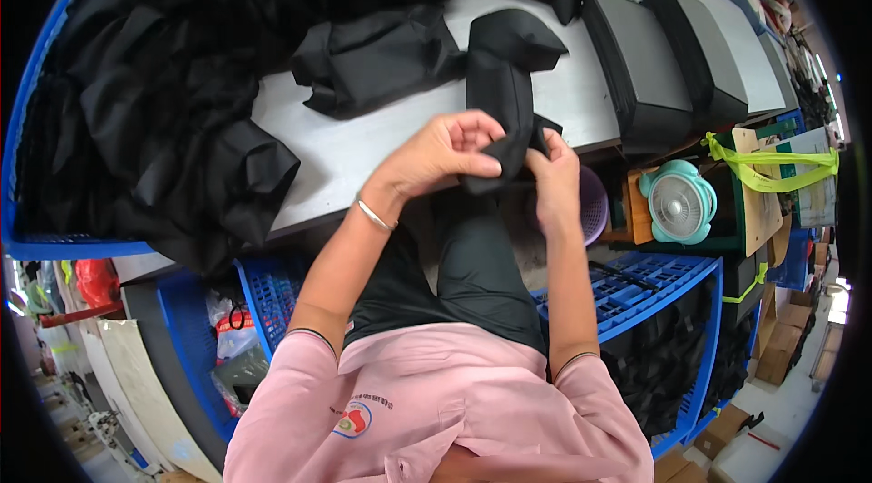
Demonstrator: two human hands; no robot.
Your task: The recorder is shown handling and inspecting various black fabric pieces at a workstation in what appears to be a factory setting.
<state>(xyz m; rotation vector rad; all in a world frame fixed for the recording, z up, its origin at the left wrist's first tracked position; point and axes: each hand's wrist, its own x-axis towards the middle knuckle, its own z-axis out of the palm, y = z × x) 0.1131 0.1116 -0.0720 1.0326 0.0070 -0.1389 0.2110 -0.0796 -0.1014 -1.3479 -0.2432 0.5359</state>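
Both my hands grip the near end of a long black fabric piece (pixel 501 74) that lies across the grey table (pixel 363 142) and hangs over its front edge. My left hand (pixel 440 152) pinches the fabric's lower end from the left, a silver bangle on its wrist. Closed on the same end from the right is my right hand (pixel 554 176). Another folded black fabric piece (pixel 377 56) rests on the table just left of it.
A big heap of black fabric (pixel 154 93) fills a blue crate at the left. Two dark grey boxes (pixel 672 56) stand on the table's right. Below are blue plastic crates (pixel 654 279), a small teal fan (pixel 679 203) and a purple basket (pixel 593 202).
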